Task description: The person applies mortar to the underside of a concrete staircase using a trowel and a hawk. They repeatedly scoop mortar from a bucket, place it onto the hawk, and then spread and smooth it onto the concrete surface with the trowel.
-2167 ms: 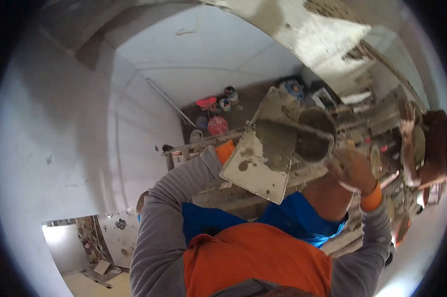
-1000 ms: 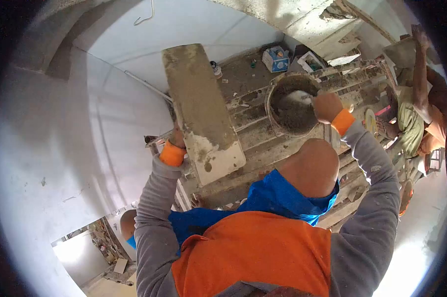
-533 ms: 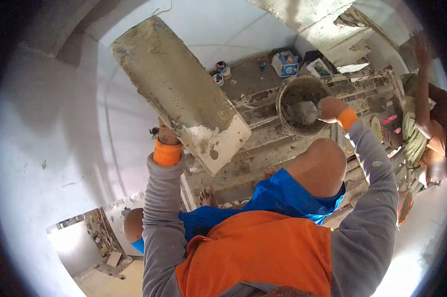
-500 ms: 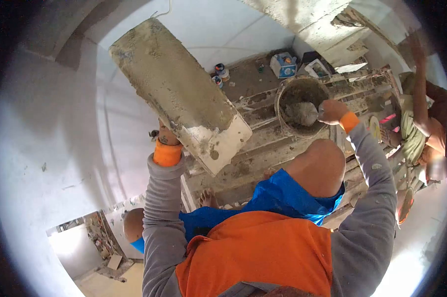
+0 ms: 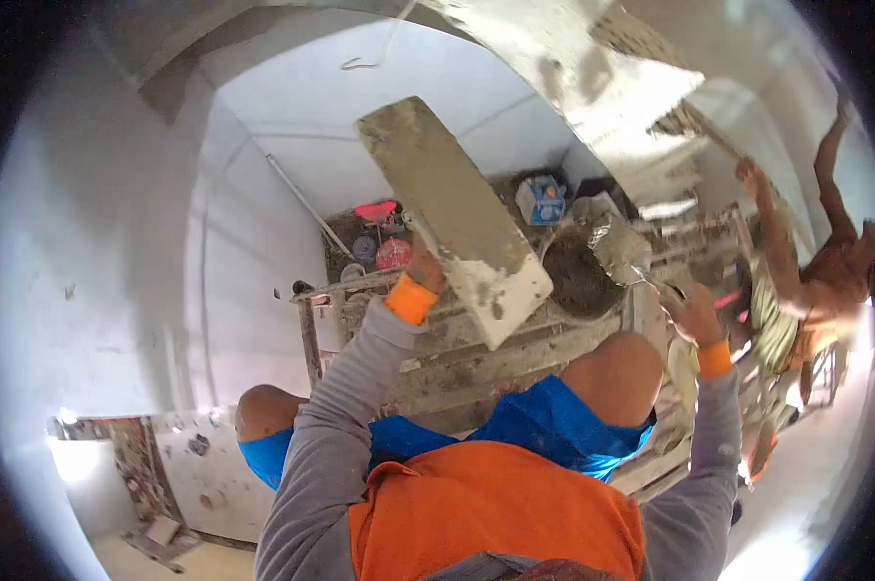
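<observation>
My left hand (image 5: 423, 267) is closed at the underside of a long mortar board (image 5: 457, 198) and holds it up at a slant; most of its fingers are hidden behind it. Wet grey mortar coats the board's upper face, and the near end is pale and mostly bare. In my right hand (image 5: 691, 314) is the handle of a trowel (image 5: 619, 254), with mortar on its blade. The blade is raised over the right rim of a round bucket (image 5: 581, 281) of dark mortar, just right of the board.
My bent knees (image 5: 617, 378) are above wooden scaffold planks (image 5: 437, 382). Another person (image 5: 825, 271) is at the right with arms raised. A rough concrete edge (image 5: 592, 68) hangs overhead. A blue-and-white container (image 5: 541, 199) and red items (image 5: 394, 254) lie below by the wall.
The trowel has come up out of the bucket with mortar on it. My left hand and the board have shifted to the right in view. The other person's arms have moved.
</observation>
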Demonstrator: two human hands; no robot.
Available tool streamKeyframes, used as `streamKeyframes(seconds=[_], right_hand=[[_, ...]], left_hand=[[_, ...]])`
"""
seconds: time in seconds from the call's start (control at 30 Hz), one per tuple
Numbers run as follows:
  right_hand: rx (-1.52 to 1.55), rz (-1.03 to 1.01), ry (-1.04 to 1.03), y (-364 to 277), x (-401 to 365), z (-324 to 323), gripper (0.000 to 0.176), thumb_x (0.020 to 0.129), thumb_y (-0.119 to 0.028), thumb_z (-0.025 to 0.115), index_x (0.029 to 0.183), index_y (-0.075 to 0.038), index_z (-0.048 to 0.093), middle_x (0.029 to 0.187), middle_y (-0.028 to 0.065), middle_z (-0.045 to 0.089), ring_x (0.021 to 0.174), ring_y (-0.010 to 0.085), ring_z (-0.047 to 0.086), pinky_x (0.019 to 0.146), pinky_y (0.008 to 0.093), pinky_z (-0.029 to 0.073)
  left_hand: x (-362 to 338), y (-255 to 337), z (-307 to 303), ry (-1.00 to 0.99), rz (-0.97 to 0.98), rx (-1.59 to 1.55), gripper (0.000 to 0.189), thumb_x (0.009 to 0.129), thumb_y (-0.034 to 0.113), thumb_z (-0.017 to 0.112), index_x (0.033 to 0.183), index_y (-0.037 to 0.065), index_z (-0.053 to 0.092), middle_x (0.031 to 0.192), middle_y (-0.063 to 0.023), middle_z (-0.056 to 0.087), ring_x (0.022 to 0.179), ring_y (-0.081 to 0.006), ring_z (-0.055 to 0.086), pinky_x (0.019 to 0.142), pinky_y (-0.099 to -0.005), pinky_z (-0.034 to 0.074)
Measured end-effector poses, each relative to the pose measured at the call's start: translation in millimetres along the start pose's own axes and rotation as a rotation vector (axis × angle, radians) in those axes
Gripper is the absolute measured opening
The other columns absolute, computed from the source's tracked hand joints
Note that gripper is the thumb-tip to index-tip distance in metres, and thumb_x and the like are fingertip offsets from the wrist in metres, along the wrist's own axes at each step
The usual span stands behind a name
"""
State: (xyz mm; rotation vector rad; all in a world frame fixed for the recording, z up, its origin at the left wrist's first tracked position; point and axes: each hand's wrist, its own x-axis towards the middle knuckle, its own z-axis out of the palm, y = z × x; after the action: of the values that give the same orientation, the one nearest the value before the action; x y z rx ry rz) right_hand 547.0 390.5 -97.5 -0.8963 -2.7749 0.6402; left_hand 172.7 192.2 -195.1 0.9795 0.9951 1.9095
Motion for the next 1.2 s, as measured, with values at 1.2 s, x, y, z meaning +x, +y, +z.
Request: streamKeyframes(seconds=[1.2], right_hand=[[-0.344,-0.724,0.490,-218,79,-22,0.029,0.070,-0.013,0.072,0.093,-0.006,0.056,0.073,0.0097,0.056,0.059,0.0289,0.056,0.050,0.0364,0.044]], left_hand=[[8,107,-3,-0.139,0.194,-0.436,0.036,0.090,0.011,0.052,0.124,0.007,0.041,0.119,-0.0043,0.049,0.103,-0.0151,0.051,0.087,-0.0325,0.047]])
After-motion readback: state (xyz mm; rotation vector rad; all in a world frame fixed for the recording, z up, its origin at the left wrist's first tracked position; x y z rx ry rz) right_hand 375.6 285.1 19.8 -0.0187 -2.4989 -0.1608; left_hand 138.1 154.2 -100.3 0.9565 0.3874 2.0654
